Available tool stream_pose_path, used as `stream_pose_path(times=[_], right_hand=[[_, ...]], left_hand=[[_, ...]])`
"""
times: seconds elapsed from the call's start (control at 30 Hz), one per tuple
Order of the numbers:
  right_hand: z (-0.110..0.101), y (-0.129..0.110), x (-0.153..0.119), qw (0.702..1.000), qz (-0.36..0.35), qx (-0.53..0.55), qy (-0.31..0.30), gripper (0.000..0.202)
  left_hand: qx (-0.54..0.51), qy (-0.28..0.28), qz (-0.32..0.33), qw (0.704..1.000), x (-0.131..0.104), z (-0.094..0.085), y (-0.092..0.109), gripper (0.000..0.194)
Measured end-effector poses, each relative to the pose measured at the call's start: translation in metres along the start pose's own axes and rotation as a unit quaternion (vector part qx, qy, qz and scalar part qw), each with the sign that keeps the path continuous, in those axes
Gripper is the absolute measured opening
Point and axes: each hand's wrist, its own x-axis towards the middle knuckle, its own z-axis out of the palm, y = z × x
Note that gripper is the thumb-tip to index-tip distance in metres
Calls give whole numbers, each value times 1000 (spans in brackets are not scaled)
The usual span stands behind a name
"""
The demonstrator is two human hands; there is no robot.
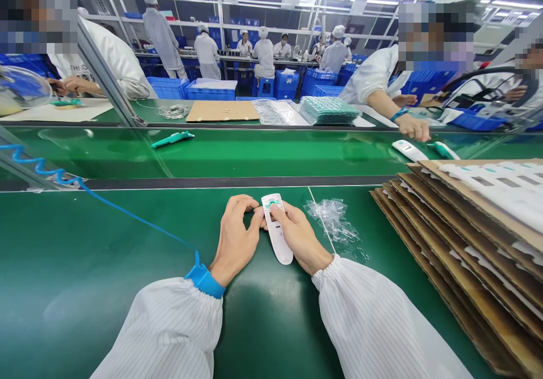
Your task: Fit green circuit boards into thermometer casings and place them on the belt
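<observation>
Both hands pinch a white shell (277, 229) on the near bench: left hand (235, 238) at its edge, right hand (299, 236) alongside. Fitting work seems underway at the teal button end; next calls for a steady press.

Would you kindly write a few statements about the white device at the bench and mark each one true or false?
1. Both hands touch the white device. True: the left hand and the right hand meet at its upper part.
2. The device lies on a cardboard sheet. False: it lies on the green bench.
3. A blue wrist strap sits on the left wrist. True.
4. The crumpled clear plastic lies left of the hands. False: it lies to their right.
5. The cardboard stack is at the right. True.
</observation>
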Motion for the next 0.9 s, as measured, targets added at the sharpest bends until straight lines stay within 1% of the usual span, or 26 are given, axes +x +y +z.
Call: stream_pose_path(times=[0.3, 0.37, 0.4, 0.47, 0.53, 0.6, 0.77, 0.9], right_hand=[[1, -3, -2, 1000, 0, -17, 2, 27], [-1, -4, -4, 998, -15, -54, 5, 25], [-1, -4, -5, 995, -34, -90, 13, 25], [-3, -4, -8, 977, -96, -188, 43, 29], [-4, -4, -10, 943, -161, -279, 79, 35], [-6, -4, -11, 917, -201, -330, 98, 37], [-9, -2, -8, 883, -237, -389, 112, 37], [-9, -3, -9, 877, -246, -403, 90, 33]], left_hand=[[5, 1, 2, 1000, 0, 0, -1, 8], [6, 2, 2, 1000, 0, 0, -1, 9], [7, 3, 2, 1000, 0, 0, -1, 9], [9, 8, 1, 1000, 0, 0, -1, 10], [10, 12, 0, 1000, 0, 0, -1, 11], [9, 12, 1, 1000, 0, 0, -1, 12], [7, 17, 1, 1000, 0, 1, -2, 12], [4, 21, 3, 1000, -1, 1, -2, 16]])
